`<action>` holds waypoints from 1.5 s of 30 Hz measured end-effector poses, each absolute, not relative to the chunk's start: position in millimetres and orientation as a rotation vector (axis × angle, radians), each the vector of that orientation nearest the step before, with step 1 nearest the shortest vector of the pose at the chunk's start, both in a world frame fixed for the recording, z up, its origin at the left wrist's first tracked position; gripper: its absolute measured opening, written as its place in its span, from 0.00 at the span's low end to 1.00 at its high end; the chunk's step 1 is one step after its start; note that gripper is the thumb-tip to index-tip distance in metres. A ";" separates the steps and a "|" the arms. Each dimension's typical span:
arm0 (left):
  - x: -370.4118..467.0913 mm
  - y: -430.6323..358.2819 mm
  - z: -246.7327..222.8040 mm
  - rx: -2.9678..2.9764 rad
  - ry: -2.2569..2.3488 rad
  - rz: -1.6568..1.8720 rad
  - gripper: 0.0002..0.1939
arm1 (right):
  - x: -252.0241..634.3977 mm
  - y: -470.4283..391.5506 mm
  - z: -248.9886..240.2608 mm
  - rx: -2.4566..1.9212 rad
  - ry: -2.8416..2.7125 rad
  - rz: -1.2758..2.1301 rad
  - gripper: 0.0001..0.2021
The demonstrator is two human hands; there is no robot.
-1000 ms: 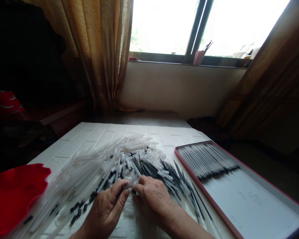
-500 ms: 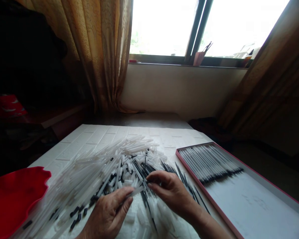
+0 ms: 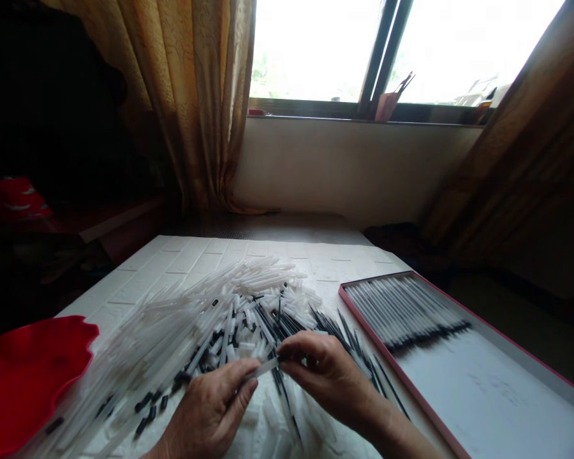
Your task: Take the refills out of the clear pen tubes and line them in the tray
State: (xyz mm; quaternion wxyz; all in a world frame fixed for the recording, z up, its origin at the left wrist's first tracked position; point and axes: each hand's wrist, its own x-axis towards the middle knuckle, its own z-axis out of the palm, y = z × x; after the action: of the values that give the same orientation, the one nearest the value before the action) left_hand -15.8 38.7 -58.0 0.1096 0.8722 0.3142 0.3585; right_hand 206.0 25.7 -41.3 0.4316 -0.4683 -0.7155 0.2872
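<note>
A slim translucent tube (image 3: pixel 268 366) is held to the left of the pink-rimmed tray (image 3: pixel 521 408), its free end pointing toward the tray. The left hand (image 3: pixel 213 403) grips this tube between thumb and forefinger, on the end farther from the tray. The right hand (image 3: pixel 326 373), nearer the tray, has its thumb and fingertips pinched on a small dark piece (image 3: pixel 280 359), right at the tube's free end; whether the 2 parts are joined is too blurred to tell.

Around the 2 hands, left of the tray, loose parts spread out. Thin dark rods (image 3: pixel 291 326) fan out nearest the tray, some just beside its left wall. Short whitish pieces (image 3: pixel 247 349) lie farther left of the tray, and beyond them stretches a broad heap of long clear tubes (image 3: pixel 182 325). Small black caps (image 3: pixel 165 402) are scattered along the near edge of that heap, well apart from the tray.

Inside the tray, at its far end, a row of clear sticks (image 3: pixel 397 309) lies side by side, their dark ends toward the near end.

A white brick-patterned surface (image 3: pixel 363 258) extends left of the tray and beyond it. Farthest left of the tray sits a red scalloped dish (image 3: pixel 23 376). Well beyond the tray, a pink cup (image 3: pixel 386 107) stands by the window (image 3: pixel 310 51).
</note>
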 end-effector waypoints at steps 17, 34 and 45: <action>-16.6 38.7 -59.7 2.642 0.907 1.022 0.10 | 208.4 25.0 -38.6 -1.132 -1.966 0.596 0.06; -15.9 38.4 -60.0 2.793 0.851 0.952 0.13 | 197.7 22.7 -48.9 -1.320 -2.140 0.268 0.23; -16.2 35.4 -61.1 2.709 0.875 1.008 0.11 | 203.3 19.7 -35.0 -1.135 -2.002 0.521 0.09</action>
State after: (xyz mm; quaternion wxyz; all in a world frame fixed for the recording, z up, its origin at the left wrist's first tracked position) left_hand -16.2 35.4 -61.1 0.0607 0.8954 0.2891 0.3331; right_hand 203.3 19.7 -35.0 0.3812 -0.4447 -0.7844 0.2040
